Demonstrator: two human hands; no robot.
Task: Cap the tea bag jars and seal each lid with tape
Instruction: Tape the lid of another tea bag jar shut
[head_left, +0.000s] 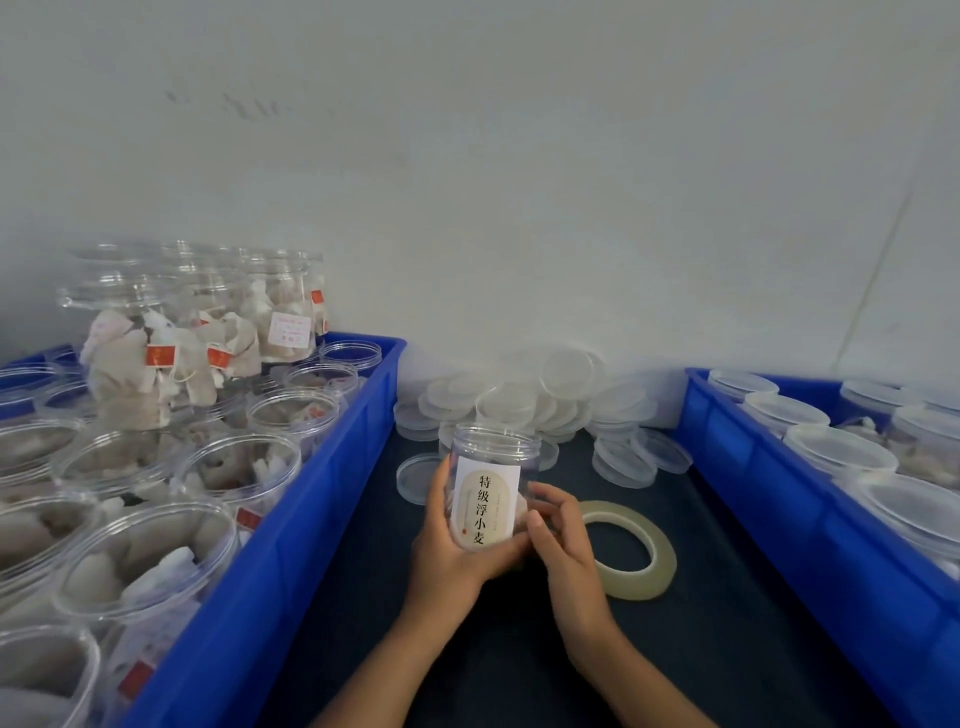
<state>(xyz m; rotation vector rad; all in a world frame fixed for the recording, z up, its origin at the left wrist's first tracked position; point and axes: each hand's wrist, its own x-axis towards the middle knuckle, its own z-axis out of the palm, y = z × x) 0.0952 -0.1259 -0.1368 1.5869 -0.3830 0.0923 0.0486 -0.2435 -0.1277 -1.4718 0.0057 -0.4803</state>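
A clear plastic jar (491, 467) with a white label and no lid stands upright over the dark table, tea bags showing inside. My left hand (452, 540) grips its lower left side and base. My right hand (558, 535) curls round its right side. A roll of clear tape (636, 556) lies flat on the table just right of my right hand. A heap of clear lids (524, 400) sits behind the jar against the wall.
A blue crate (291, 525) at the left holds several open jars of tea bags, with more stacked at its back. Another blue crate (810, 514) at the right holds capped jars. A white wall rises behind.
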